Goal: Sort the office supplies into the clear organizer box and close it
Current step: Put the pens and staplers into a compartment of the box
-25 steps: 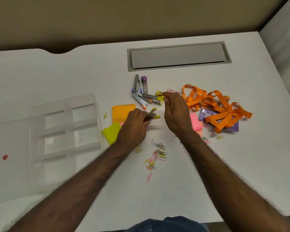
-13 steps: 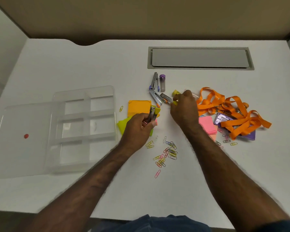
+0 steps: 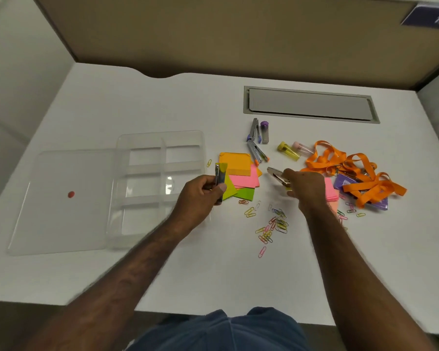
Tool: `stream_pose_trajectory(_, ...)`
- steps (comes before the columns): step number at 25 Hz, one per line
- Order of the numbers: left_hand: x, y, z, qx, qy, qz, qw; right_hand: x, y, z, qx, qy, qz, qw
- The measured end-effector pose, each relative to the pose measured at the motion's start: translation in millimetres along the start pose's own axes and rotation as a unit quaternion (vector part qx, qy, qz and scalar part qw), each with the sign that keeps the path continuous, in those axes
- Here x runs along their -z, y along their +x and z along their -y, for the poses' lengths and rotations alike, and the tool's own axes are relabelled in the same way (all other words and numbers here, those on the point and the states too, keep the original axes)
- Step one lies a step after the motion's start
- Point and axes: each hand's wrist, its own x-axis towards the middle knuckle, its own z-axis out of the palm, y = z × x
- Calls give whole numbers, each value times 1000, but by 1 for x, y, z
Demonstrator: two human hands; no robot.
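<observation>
While each grip pinches a metal stapler, left hand point(image 3: 200, 191), right hand point(image 3: 306, 188).

There is a single view, from a wide-angle camera on the person's head. It looks forward and steeply down on the white desk point(image 3: 238, 274), close enough that both forearms run in from the bottom edge. The desk fills the middle of the frame, a brown partition point(image 3: 213, 34) crosses the top, and straight edges bow outward toward the corners.
</observation>
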Motion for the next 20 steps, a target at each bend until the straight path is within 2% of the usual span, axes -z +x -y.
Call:
stream_pose_trajectory(3,34,-8,8,-3,-10,-2,1000,-6,-25,-3,-74,110,11,991)
stream_pose_trajectory(6,69,-19,19,-14,-8,-8,1000,-18,-54,-3,-128,213,108,963)
stream_pose_trajectory(9,104,-30,30,-22,15,-13,1000,-42,-83,-4,-135,273,205,930)
stream_pose_trajectory(12,138,-39,44,-41,104,-30,993,-72,-107,-2,-152,288,227,918)
stream_pose_trajectory(15,169,-45,61,-84,214,-39,972,-101,-130,3,-153,300,267,903)
stream_pose_trajectory(17,185,-47,69,-107,286,-22,952,-118,-141,4,-145,282,279,907)
stream_pose_trajectory(20,199,-44,75,-135,415,13,900,-139,-154,7,-132,271,274,913)
